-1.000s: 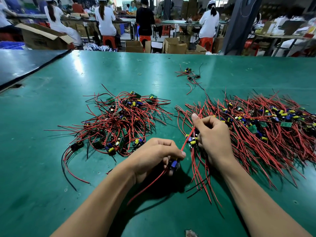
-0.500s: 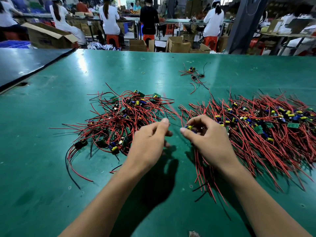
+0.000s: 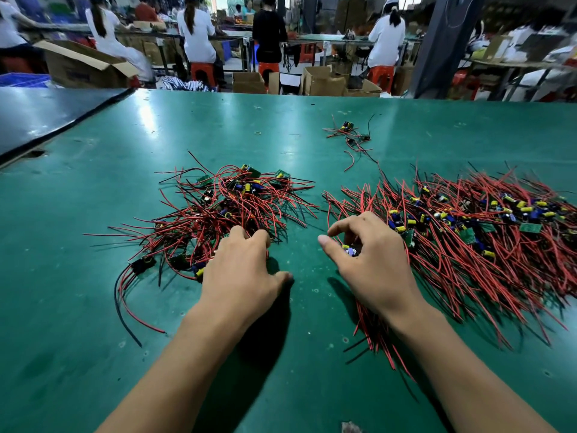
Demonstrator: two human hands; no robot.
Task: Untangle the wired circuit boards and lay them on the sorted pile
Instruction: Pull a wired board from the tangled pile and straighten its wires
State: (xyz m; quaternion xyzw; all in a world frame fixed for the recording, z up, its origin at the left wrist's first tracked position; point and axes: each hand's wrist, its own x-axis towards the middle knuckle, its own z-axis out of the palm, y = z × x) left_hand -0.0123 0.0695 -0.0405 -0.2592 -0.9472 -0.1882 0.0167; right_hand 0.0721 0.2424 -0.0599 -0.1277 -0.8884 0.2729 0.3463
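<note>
A tangled pile (image 3: 218, 210) of small circuit boards with red and black wires lies left of centre on the green table (image 3: 281, 135). The sorted pile (image 3: 474, 245), with its wires combed toward me, spreads across the right. My left hand (image 3: 243, 273) rests at the tangled pile's near edge, fingertips among the wires, thumb spread on the table. My right hand (image 3: 371, 260) sits at the sorted pile's left edge. Its fingers curl over a wired circuit board (image 3: 350, 250) with yellow and blue capacitors, and the thumb points left.
A small separate cluster of wired boards (image 3: 351, 135) lies farther back, with a rubber band (image 3: 257, 132) to its left. A dark table (image 3: 46, 120) adjoins on the left. Cardboard boxes (image 3: 324, 81) and seated workers (image 3: 195, 35) are beyond the far edge.
My right hand pulled a board free from my left hand and carried it to the sorted pile's edge. My left hand let go and moved left onto the tangled pile.
</note>
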